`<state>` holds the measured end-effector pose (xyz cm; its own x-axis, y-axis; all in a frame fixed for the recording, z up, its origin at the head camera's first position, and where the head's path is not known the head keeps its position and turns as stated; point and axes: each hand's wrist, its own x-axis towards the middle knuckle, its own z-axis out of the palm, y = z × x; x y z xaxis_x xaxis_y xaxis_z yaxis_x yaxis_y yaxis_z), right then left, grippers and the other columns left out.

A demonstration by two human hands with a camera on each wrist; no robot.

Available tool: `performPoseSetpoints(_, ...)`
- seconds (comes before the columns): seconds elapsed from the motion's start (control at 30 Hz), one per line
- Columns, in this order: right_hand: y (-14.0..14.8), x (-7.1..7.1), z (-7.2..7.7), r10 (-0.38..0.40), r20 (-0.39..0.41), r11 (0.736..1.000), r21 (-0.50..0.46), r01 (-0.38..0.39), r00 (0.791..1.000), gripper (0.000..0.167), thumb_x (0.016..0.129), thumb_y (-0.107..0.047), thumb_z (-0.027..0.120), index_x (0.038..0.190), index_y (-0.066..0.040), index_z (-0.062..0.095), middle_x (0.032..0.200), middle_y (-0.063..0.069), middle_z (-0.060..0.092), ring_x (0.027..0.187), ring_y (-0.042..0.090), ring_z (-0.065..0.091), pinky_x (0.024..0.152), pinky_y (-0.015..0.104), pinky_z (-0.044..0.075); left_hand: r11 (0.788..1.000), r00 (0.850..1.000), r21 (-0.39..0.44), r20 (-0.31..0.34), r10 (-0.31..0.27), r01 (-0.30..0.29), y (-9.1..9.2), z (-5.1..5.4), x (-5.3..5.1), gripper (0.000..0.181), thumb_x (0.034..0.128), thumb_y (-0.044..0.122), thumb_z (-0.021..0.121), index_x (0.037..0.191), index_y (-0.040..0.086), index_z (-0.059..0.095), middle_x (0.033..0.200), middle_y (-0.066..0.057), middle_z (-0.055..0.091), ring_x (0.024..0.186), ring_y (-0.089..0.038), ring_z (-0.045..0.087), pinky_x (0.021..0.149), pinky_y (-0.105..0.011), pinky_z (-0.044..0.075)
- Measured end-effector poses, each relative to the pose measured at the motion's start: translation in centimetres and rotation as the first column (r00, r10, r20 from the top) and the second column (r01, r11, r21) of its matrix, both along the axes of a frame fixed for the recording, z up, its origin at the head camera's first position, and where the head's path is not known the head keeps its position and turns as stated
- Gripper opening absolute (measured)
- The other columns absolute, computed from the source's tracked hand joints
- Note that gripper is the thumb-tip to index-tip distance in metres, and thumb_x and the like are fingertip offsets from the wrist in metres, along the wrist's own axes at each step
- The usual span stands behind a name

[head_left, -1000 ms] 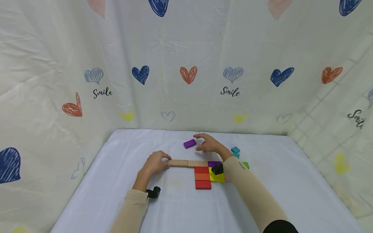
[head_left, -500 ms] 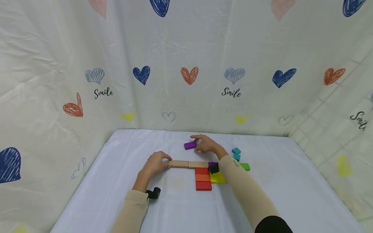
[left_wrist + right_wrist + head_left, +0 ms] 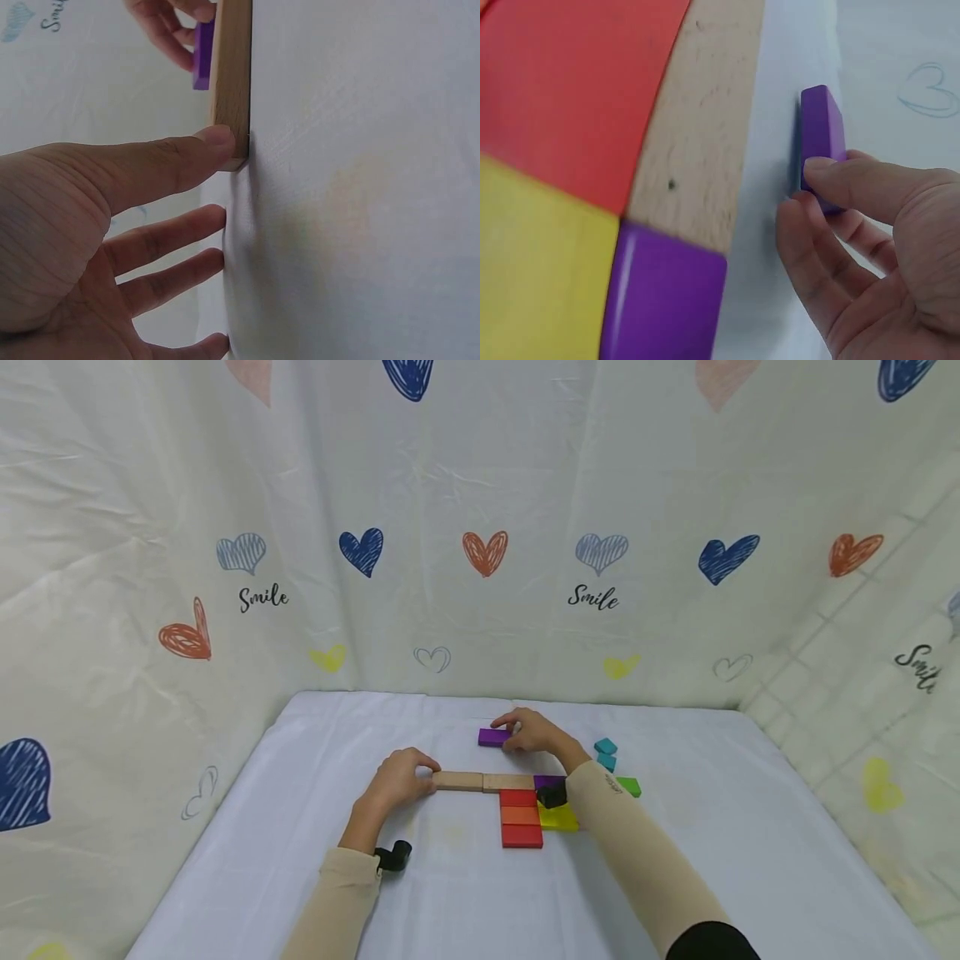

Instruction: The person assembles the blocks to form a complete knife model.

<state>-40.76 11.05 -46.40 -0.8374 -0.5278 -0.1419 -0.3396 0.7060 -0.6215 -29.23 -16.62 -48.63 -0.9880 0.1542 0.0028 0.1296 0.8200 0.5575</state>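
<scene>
My left hand (image 3: 401,777) is at the left end of a plain wooden block (image 3: 458,781). In the left wrist view its thumb presses that block's end, the index finger is hidden, and the other fingers touch the cloth. Farther back, my right hand (image 3: 534,732) holds a purple block (image 3: 493,737) between thumb and fingers, as the right wrist view also shows. A second wooden block (image 3: 508,782) continues the row, followed by another purple block (image 3: 549,781). Red and orange blocks (image 3: 521,836) and yellow blocks (image 3: 558,818) lie against the row's near side.
Two teal blocks (image 3: 606,747) lie to the right of my right hand. A green block (image 3: 630,786) shows past my right sleeve (image 3: 637,835), which hides part of the row. White cloth (image 3: 450,902) covers the table, and a heart-printed curtain (image 3: 480,610) hangs behind it.
My right hand has closed its thumb and fingers on the far purple block. That block has turned from slanted to nearly parallel with the row and shifted slightly right. My left hand stays put.
</scene>
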Motion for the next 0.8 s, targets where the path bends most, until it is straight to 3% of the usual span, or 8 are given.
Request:
performPoseSetpoints(0.17, 1.1, 0.8, 0.6, 0.004, 0.047, 0.998, -0.067, -0.001, 0.999, 0.043, 0.092, -0.006, 0.072, 0.134, -0.013, 0.068, 0.119, 0.016, 0.057, 0.079, 0.024, 0.067, 0.074, 0.033, 0.061, 1.0, 1.0, -0.002, -0.002, 0.004, -0.004, -0.1, 0.0, 0.0, 0.025, 0.0848, 0.014, 0.082, 0.11, 0.018, 0.08, 0.127, -0.009, 0.071, 0.127, -0.033, 0.061, 0.107, -0.054, 0.047)
performPoseSetpoints(0.33, 2.3, 1.8, 1.4, 0.01, 0.087, 0.992, -0.123, 0.001, 0.996, 0.042, 0.094, -0.005, 0.071, 0.134, -0.013, 0.067, 0.118, 0.016, 0.053, 0.083, 0.026, 0.068, 0.072, 0.035, 0.063, 1.0, 1.0, -0.005, -0.004, 0.002, -0.002, -0.1, 0.0, 0.1, 0.025, 0.0851, 0.014, 0.082, 0.11, 0.018, 0.08, 0.128, -0.008, 0.071, 0.127, -0.033, 0.061, 0.107, -0.054, 0.047)
performPoseSetpoints(0.6, 4.4, 3.8, 2.3, 0.003, 0.104, 0.988, -0.156, 0.013, 0.995, 0.041, 0.095, -0.005, 0.07, 0.135, -0.016, 0.066, 0.121, 0.013, 0.051, 0.093, 0.028, 0.069, 0.069, 0.035, 0.063, 1.0, 1.0, 0.0, -0.016, -0.008, 0.008, -0.1, 0.1, 0.1, 0.025, 0.0846, 0.013, 0.082, 0.109, 0.017, 0.08, 0.127, -0.009, 0.071, 0.126, -0.033, 0.062, 0.107, -0.054, 0.047)
performPoseSetpoints(0.8, 5.9, 5.9, 3.1, -0.01, 0.101, 0.99, -0.137, 0.024, 0.995, 0.041, 0.095, -0.005, 0.07, 0.134, -0.017, 0.067, 0.12, 0.012, 0.054, 0.095, 0.023, 0.067, 0.069, 0.036, 0.063, 1.0, 1.0, -0.002, -0.005, -0.002, 0.002, 0.0, 0.1, 0.1, 0.025, 0.0851, 0.014, 0.082, 0.11, 0.018, 0.08, 0.128, -0.009, 0.071, 0.127, -0.033, 0.061, 0.107, -0.054, 0.047)
